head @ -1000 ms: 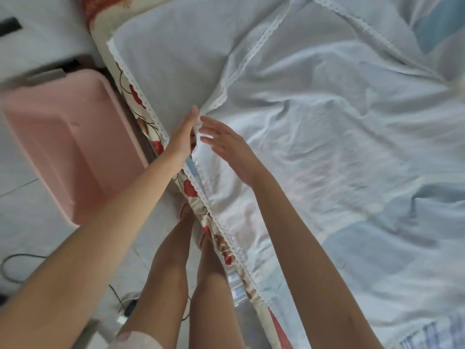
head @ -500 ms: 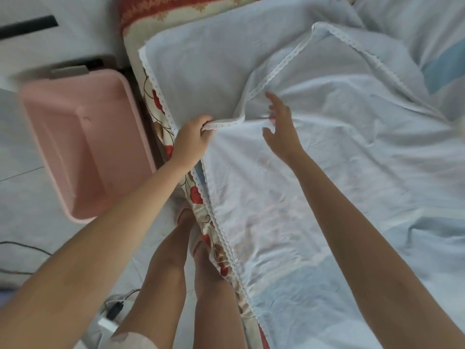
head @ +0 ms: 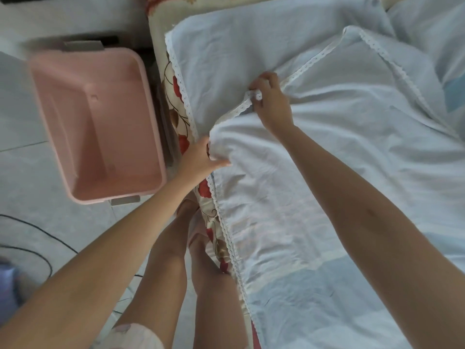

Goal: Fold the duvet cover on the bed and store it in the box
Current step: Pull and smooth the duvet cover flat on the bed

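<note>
The pale blue-white duvet cover [head: 339,157], edged with white lace, lies spread over the bed with an upper layer folded across a lower one. My left hand [head: 201,157] grips a bunched corner of the upper layer at the bed's left edge. Farther up, my right hand [head: 270,102] pinches the lace trim of the same folded edge. The pink plastic box [head: 148,117] stands open on the floor left of the bed, with nothing visible inside it.
A floral red-and-cream sheet [head: 176,96] shows along the bed's edge under the cover. My bare legs [head: 181,248] stand between bed and box. Black cables [head: 37,238] trail over the tiled floor at lower left. A white pillow [head: 427,28] lies at the upper right.
My right hand moved from hovering open to pinching the lace trim. My left hand slid down the edge with the bunched corner. The camera view has shifted, so the box shows fully.
</note>
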Action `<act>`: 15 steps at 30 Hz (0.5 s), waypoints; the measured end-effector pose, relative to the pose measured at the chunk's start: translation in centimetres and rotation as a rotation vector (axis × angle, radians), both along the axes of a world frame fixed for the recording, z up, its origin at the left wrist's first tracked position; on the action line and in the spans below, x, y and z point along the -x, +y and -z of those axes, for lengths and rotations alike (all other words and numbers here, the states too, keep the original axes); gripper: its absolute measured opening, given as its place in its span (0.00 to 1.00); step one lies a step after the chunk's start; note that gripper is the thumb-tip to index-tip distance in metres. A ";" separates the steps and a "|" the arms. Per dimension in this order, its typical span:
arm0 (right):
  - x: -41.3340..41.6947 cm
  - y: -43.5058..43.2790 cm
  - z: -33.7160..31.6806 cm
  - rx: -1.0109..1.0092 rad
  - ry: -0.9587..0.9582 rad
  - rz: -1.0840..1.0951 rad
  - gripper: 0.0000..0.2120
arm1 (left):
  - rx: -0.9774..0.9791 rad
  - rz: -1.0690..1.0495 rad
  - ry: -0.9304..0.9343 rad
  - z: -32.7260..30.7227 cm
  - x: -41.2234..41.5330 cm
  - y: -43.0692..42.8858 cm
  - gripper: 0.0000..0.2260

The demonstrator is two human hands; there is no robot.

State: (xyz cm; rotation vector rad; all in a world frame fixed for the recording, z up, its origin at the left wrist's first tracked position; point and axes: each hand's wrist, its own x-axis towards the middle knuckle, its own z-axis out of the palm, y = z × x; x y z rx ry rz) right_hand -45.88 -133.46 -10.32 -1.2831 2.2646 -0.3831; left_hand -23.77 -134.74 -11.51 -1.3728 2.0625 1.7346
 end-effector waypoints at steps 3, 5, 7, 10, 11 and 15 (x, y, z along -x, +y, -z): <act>-0.1 -0.1 0.4 0.036 -0.028 0.002 0.09 | -0.031 0.021 0.011 -0.1 -0.9 1.5 0.13; 0.2 -0.5 0.4 0.088 -0.066 0.089 0.09 | -0.059 -0.103 0.039 0.0 -1.4 1.5 0.12; 0.4 -1.1 0.2 0.150 -0.085 0.155 0.08 | -0.071 -0.173 0.023 0.1 -1.9 1.5 0.11; 0.5 -2.4 0.2 0.177 -0.102 0.123 0.08 | -0.050 -0.212 -0.020 0.1 -2.1 1.8 0.12; 0.5 -2.7 0.3 0.169 -0.107 0.104 0.08 | -0.045 -0.223 -0.025 0.0 -2.2 1.8 0.13; 0.5 -3.5 0.8 0.161 -0.121 0.096 0.07 | -0.071 -0.236 -0.023 0.1 -2.6 1.4 0.15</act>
